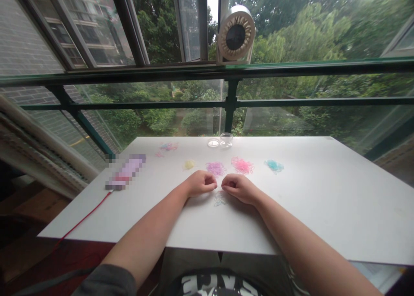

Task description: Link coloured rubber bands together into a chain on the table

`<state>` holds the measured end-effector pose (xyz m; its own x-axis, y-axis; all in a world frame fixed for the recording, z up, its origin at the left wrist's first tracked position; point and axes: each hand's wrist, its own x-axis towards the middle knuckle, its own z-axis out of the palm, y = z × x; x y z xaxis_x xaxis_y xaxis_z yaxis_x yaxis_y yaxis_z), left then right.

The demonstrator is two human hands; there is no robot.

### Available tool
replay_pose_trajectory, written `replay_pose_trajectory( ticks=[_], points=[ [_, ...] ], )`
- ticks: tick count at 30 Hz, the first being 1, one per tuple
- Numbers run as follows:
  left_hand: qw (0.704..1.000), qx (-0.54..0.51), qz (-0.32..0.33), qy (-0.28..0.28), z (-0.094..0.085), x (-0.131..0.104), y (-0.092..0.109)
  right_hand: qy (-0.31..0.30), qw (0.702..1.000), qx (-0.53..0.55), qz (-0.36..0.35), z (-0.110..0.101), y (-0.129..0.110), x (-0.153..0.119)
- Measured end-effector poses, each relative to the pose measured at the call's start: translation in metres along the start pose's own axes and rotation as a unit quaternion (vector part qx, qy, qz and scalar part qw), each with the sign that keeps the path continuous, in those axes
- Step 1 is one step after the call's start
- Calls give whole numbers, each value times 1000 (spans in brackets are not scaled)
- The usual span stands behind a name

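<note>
My left hand [202, 184] and my right hand [239, 188] face each other low over the white table, a small gap between their fingertips. Both are closed in a pinch, and whatever they may hold is too small to make out. Just below them lies a small loose pile of clear or greyish rubber bands [220, 199]. Beyond my fingers is a purple pile of rubber bands [215, 168], with a pink pile [242, 165] to its right. A pale yellow pile [189, 164] lies further left, and a teal pile [274, 165] further right.
Mixed pink and blue bands [168, 147] lie at the back left. A clear round container [226, 141] stands beside a clear lid [213, 143] at the far edge. A blurred-out phone-like device [127, 171] with a red cable [87, 214] lies left. A fan [236, 35] stands behind the railing [181, 74].
</note>
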<state>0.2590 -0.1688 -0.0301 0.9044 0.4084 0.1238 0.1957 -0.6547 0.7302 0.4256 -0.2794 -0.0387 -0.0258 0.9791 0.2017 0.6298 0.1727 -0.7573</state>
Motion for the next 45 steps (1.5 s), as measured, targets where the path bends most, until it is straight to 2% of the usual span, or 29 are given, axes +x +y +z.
replay_pose_trajectory(
  ticks=[7,16,30,39,42,45],
  points=[
    [1000,-9,-5,-6,-1,0,-3,-2,1000,-6,7,-1,-2,-1],
    [1000,-1,-12,20,0,-1,-2,-7,1000,-1,18,0,-2,-1],
    [1000,-8,-12,5,1,-1,-4,-4,1000,-21,-9,0,-1,0],
    [1000,-6,-6,7,-1,0,-4,-3,1000,-21,12,0,-1,-1],
    [999,8,-14,50,-12,-2,-9,-5,1000,-25,15,-1,-3,-1],
    [985,41,-56,160,-32,-6,-21,-4,999,-26,20,-2,-3,-2]
  ],
)
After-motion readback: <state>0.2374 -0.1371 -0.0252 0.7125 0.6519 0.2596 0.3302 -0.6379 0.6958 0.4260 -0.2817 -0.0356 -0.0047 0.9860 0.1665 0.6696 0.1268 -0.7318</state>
